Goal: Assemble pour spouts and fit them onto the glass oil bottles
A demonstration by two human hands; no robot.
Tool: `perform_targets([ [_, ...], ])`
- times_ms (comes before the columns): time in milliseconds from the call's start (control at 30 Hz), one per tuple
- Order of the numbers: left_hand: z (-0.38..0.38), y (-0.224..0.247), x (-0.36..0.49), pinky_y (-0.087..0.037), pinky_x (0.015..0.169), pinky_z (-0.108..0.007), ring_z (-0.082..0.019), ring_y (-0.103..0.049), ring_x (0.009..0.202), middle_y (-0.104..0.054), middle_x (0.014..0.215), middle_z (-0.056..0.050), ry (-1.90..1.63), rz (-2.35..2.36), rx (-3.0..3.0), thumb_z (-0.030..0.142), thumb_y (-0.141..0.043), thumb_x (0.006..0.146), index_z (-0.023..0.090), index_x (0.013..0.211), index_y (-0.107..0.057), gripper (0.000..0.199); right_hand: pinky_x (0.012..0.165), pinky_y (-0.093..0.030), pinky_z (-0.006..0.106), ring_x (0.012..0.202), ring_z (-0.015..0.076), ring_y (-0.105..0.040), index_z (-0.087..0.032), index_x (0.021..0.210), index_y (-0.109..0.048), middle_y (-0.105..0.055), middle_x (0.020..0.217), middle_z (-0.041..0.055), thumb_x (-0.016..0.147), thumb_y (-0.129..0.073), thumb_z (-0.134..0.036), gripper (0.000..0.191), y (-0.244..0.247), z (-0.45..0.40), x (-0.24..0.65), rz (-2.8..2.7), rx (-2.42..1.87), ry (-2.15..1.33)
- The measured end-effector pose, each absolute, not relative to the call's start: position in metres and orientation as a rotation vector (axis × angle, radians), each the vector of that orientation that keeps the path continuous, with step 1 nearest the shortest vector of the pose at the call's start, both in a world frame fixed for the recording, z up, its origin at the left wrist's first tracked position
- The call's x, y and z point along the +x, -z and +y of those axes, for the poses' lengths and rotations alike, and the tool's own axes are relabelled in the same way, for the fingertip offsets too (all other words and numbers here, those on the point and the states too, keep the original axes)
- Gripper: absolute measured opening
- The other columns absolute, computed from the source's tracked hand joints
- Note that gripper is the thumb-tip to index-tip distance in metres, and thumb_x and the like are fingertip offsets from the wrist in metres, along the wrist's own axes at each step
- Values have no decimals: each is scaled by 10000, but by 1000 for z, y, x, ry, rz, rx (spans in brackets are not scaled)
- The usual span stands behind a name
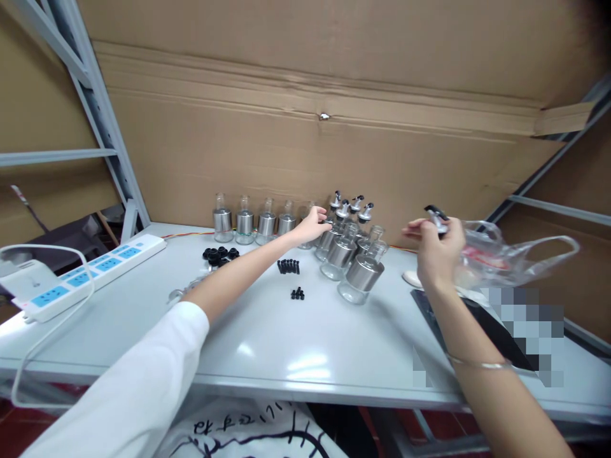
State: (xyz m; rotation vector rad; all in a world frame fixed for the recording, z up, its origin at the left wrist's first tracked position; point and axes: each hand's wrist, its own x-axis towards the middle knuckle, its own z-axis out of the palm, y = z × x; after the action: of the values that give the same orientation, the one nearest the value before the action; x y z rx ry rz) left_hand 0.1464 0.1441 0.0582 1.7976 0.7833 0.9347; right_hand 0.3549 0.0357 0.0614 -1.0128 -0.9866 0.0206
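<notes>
My right hand (440,251) is raised above the right side of the table, pinching a black and silver bottle pourer (436,219). My left hand (312,228) reaches to the back of the table with its fingers stretched out and apart. It is nearest a glass bottle with a metal sleeve (329,238); whether they touch I cannot tell. More such bottles stand in front, the closest one with an open neck (365,273). Behind them, several bottles carry fitted pourers (356,203). To the left, open bottles (245,222) line the cardboard wall, one partly hidden by my left hand.
Small black tubes (289,266), smaller black pieces (297,294) and round black caps (219,255) lie mid-table. Clear parts (179,294) are partly behind my left forearm. A power strip (95,277) lies at left; a plastic bag (515,257) and dark flat sheet (496,334) at right.
</notes>
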Motion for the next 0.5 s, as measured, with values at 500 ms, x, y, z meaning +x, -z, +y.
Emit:
perform_targets([
  [500,157,-39,202,-399,978,-377,-231,-576,1042,-648,1036,-90,-1101,833,1845,21,-583,743,152,982,-550,274,665,-521,307,760,191,-618,-179,824,-591,-659,820,26,482,-832,-337,447,-38,126,379,-1119,-1233,-508],
])
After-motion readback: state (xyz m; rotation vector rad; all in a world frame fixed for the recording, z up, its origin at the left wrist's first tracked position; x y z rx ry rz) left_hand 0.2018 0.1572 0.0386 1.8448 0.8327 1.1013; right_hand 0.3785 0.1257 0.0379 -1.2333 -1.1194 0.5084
